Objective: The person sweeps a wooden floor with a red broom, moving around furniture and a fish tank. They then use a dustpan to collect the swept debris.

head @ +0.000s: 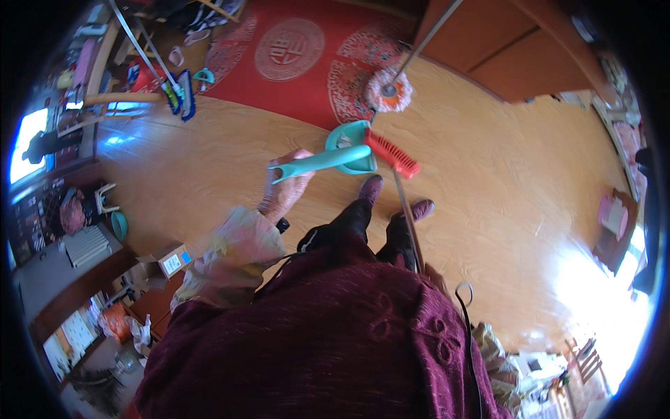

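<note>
My left hand (289, 184) is closed around the turquoise handle of a plastic dustpan (352, 128), held out in front of me above the floor. Something small and whitish lies in the pan. Against the pan's open edge is a red bristled brush head (391, 153). A thin pole (406, 214) runs from the brush back towards my body. My right hand (435, 277) is at the near end of that pole, mostly hidden by my dark red top, and appears to grip it.
A round fluffy mop (390, 90) stands just beyond the dustpan, by a red patterned mat (293, 89). Flat mops (180, 97) lean at the left near a wooden rail (125, 98). A wooden cabinet (502, 52) is far right, an open cardboard box (167, 262) at left.
</note>
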